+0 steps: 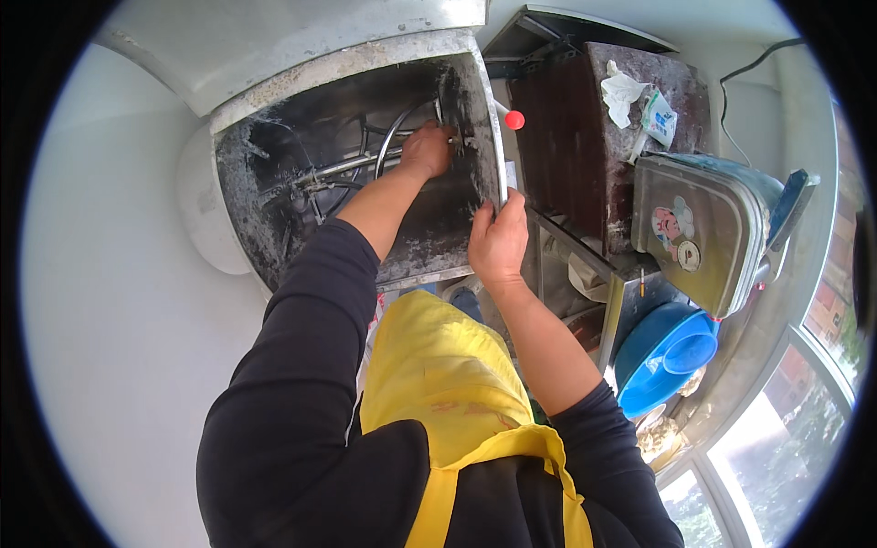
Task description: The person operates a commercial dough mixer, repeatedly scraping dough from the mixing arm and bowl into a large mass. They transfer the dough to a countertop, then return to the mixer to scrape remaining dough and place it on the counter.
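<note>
A steel trough (438, 233) of what looks like a dough mixer lies before me, its inner walls smeared with pale residue. Inside it runs a curved metal agitator (385, 145) on a shaft. My left hand (428, 149) reaches into the trough beside the agitator, at the right end wall. Its fingertips are near a small fitting there, and whether they hold anything is hidden. With the thumb on the inner side, my right hand (499, 240) grips the trough's right rim (499, 154). A lever with a red ball knob (514, 120) sticks out just beyond that rim.
Right of the trough stands a dark brown cabinet (555, 144) with crumpled tissue (622, 92) and a plastic packet (659, 118) on top. Nearer are a lidded clear bin (699, 226) and a blue basin (644, 383). A white wall (130, 288) bounds the left.
</note>
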Demonstrator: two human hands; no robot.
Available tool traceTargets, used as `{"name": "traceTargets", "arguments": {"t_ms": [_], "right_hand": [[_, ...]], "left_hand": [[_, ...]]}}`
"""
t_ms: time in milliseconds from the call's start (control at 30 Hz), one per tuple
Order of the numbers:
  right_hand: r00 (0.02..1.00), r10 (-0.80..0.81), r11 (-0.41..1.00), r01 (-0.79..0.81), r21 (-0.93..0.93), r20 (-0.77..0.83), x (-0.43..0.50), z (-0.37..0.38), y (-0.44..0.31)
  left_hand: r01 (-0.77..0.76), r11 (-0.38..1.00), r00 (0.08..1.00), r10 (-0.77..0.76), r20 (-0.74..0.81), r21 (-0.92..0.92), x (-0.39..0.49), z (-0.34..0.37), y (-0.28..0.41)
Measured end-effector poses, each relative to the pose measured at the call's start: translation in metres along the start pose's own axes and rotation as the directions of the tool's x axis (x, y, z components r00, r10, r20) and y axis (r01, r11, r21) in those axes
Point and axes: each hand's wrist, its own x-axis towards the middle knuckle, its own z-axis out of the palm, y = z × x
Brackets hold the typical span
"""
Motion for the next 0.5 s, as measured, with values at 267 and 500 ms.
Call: {"name": "traceTargets", "arguments": {"t_ms": [267, 500], "right_hand": [[1.000, -0.028, 1.000, 0.028, -0.003, -0.012, 0.000, 0.000, 0.005], [0.993, -0.113, 0.994, 0.113, -0.011, -0.045, 0.000, -0.001, 0.008]], "left_hand": [[-0.227, 0.974, 0.974, 0.226, -0.008, -0.023, -0.022, 0.011, -0.016], [0.420, 0.423, 0.901, -0.090, 0.424, -0.803, -0.073, 0.000, -0.042]]}}
